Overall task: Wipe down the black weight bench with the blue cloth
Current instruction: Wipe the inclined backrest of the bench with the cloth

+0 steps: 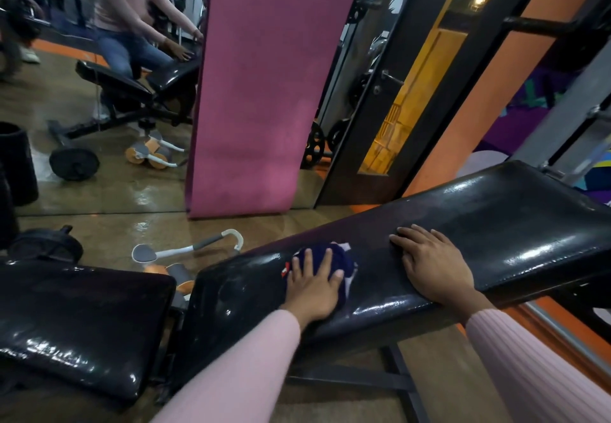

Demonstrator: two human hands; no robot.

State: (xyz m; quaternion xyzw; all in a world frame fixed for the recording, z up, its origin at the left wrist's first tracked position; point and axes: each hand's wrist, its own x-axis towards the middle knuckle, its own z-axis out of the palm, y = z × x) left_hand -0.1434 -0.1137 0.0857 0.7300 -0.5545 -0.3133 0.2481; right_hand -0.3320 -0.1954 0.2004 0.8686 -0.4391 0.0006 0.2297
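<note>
Hands rest on the sloped black pad of the weight bench (463, 224). The left hand (312, 285) lies flat with fingers spread, pressing the blue cloth (344, 259) against the lower part of the pad; the bunched cloth shows past its fingertips. The right hand (433, 262) lies open and flat higher up the pad, holding nothing. A pink mat (261, 92) leans against the mirror behind.

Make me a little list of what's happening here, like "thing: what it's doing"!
left hand: flat on the blue cloth, pressing it on the backrest
right hand: flat, bare, on the backrest higher up
weight bench: black, shiny, backrest tilted up to the right
pink mat: standing against the mirror
ab roller: on the floor behind the bench
</note>
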